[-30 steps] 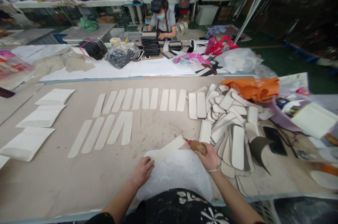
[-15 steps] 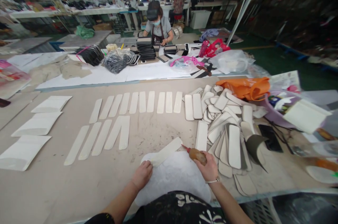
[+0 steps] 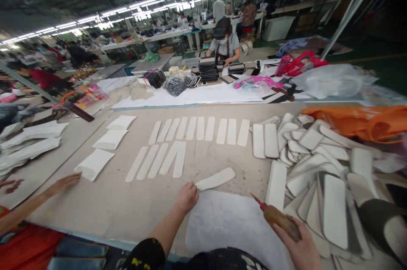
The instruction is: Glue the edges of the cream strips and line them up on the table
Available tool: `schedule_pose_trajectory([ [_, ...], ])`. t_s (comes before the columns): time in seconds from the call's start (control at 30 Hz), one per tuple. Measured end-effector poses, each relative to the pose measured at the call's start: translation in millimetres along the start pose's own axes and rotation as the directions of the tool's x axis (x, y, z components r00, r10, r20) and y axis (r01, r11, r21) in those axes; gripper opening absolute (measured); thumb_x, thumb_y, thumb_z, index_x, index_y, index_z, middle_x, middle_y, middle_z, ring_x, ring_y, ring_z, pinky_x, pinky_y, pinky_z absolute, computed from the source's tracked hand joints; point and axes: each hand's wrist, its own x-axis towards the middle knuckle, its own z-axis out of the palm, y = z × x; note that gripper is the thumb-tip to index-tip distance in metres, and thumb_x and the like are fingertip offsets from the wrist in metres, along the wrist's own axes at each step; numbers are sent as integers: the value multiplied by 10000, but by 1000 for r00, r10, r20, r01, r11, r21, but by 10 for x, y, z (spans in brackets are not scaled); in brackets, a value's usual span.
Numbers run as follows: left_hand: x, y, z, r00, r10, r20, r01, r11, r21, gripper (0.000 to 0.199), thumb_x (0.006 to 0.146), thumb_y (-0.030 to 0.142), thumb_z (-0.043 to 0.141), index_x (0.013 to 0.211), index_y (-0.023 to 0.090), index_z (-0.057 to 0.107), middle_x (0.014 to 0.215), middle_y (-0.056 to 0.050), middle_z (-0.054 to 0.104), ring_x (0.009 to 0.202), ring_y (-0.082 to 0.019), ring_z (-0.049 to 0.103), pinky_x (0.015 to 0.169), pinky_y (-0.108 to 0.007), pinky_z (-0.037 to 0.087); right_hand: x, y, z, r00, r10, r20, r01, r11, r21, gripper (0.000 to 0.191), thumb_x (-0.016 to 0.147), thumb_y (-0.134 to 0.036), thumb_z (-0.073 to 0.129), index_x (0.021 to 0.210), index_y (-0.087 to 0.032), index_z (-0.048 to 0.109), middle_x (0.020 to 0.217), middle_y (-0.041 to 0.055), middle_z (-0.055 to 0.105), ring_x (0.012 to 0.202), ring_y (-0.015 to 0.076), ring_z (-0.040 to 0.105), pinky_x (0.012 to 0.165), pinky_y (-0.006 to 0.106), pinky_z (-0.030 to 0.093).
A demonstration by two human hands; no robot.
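Note:
My left hand (image 3: 188,197) pinches the near end of a pale rounded strip (image 3: 216,179), which lies slanted just beyond a white sheet (image 3: 232,223). In my right hand (image 3: 300,240) is a brown bottle (image 3: 281,222) with a red pointed tip, directed up and left, apart from the strip. Two rows of similar strips (image 3: 191,128) lie on the table (image 3: 152,206) ahead. To the right is a heap of pale rounded pieces (image 3: 335,206), some with dark undersides.
At the left, another person's hand (image 3: 68,180) touches the nearest of three wider white pieces (image 3: 95,164). An orange bag (image 3: 369,121) lies beyond the heap. Across the table, a person (image 3: 224,45) works beside stacked dark pieces (image 3: 208,70).
The view has swung left, bringing in the other person's arms. My left hand has shifted the strip off the white sheet, and the bottle has drawn back from it.

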Motion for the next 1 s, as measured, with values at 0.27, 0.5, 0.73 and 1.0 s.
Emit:
schedule_pose_trajectory([
  [0.27, -424, -299, 26, 991, -106, 82, 104, 994, 28, 139, 862, 136, 507, 847, 162, 643, 932, -108, 627, 928, -258, 605, 759, -341, 461, -124, -122, -68, 984, 176, 29, -175, 984, -34, 660, 502, -690, 690, 986, -251, 602, 1089, 187, 683, 1048, 484, 620, 912, 639, 501],
  [0.5, 39, -170, -52, 934, -353, 56, 356, 933, -55, 159, 871, 188, 506, 854, 137, 655, 955, -131, 635, 935, -266, 627, 753, -338, 442, -161, -445, 59, 985, 174, 13, -174, 985, -1, 647, 483, -658, 700, 974, -245, 617, 1060, 168, 695, 1012, 471, 637, 930, 612, 509],
  [0.73, 491, -376, -674, 896, -437, -85, 434, 900, -52, 171, 864, 226, 505, 827, 155, 657, 959, -94, 647, 906, -219, 632, 722, -299, 431, -189, -570, -33, 975, 216, 54, -216, 976, -8, 679, 504, -599, 755, 1026, -185, 627, 1059, 150, 709, 1009, 426, 652, 921, 531, 544],
  [1.0, 921, -552, -1749, 882, -360, -306, 386, 922, 26, 209, 874, 275, 483, 888, 174, 665, 996, -88, 633, 933, -235, 611, 722, -308, 439, -363, -581, 33, 978, 207, -18, -206, 977, 59, 696, 529, -617, 737, 1056, -179, 616, 1037, 128, 705, 958, 388, 669, 921, 487, 544],
])
